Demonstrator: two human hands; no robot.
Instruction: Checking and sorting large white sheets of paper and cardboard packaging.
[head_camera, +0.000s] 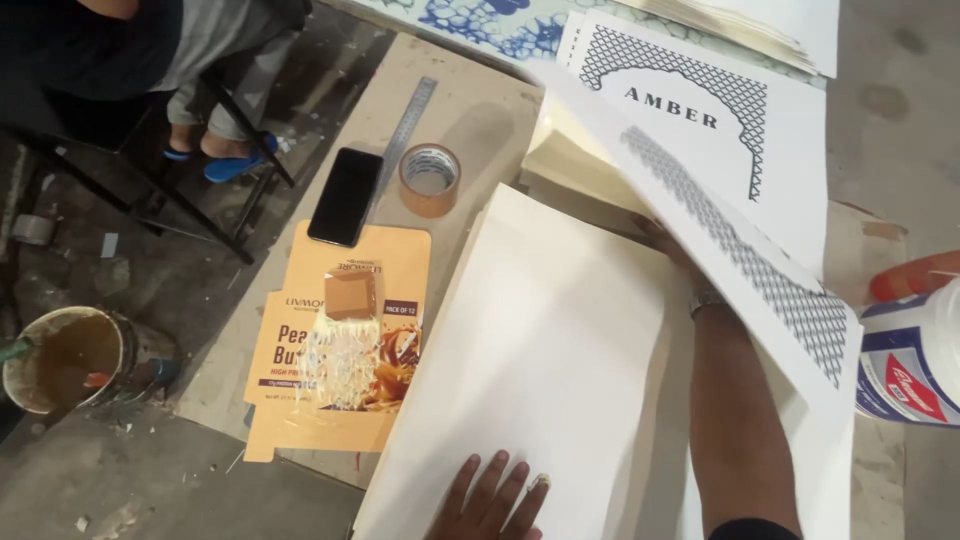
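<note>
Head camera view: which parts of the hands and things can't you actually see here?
- Right hand: mostly hidden under the lifted patterned sheet; grip unclear.
- Left hand: wrist cut off by bottom edge, fingers flat on cream sheet.
- Glue bottle: cut off by right edge.

Low brown board (470, 110) on concrete floor (150, 480). Lying on it: steel ruler (405, 130), tape roll (430, 180), black phone (345, 195), flattened orange carton (400, 270), cream sheets (540, 350).

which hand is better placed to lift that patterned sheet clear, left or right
Right, probably. The right hand reaches forward under the patterned sheet, already at it. The left hand lies flat on the plain cream sheet near the bottom edge, pinning it, well away from the patterned one.
</note>
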